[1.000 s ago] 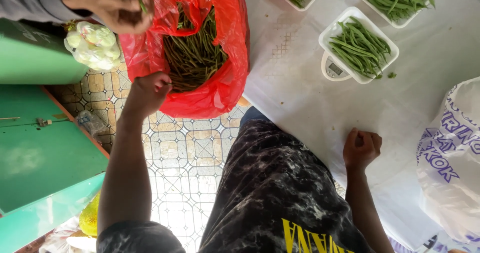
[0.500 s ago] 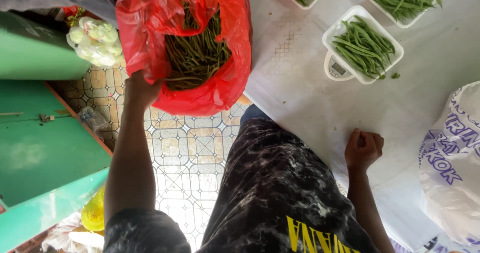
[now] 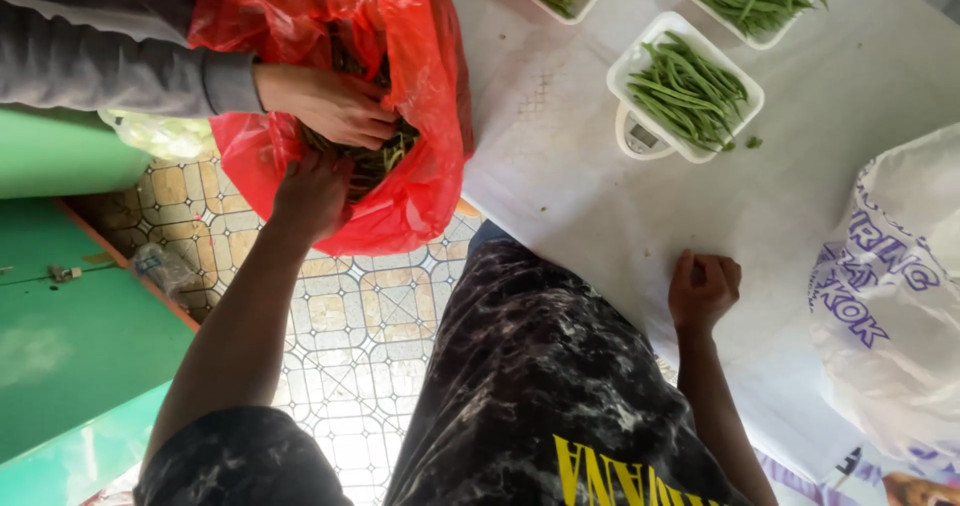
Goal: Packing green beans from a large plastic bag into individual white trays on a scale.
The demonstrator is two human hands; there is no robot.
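The left hand (image 3: 312, 191) reaches into a thin, glossy red plastic bag (image 3: 420, 86), crinkled and shiny. Beside the curled right hand (image 3: 704, 288) lies a matt white cloth-like table cover (image 3: 600, 216), faintly textured. Beyond it stands a smooth white plastic tray (image 3: 640, 61); to its right, a crumpled white plastic bag (image 3: 890, 306).

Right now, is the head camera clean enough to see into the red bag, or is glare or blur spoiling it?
Head view: sharp, daylit. The red bag shines in patches; the beans inside sit shadowed, partly hidden by another person's hand and the left hand. White table bright, not washed out.
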